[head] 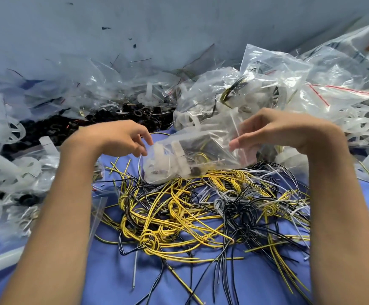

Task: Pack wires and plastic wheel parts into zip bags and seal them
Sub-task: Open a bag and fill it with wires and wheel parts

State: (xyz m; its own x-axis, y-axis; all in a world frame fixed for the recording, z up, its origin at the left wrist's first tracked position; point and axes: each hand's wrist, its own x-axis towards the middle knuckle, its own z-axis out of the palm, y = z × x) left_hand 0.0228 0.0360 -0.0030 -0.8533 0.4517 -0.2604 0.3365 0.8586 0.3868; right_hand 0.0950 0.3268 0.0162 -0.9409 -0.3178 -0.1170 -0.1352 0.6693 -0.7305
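Now left grip and right grip pinch zip bag above blue cloth by wall.

Left hand and right hand hold zip bag over wires.

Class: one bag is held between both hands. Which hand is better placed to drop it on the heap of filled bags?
Likely the right hand: it grips the bag at its right end, and the heap of filled bags lies beyond it. The left hand pinches the opposite corner.
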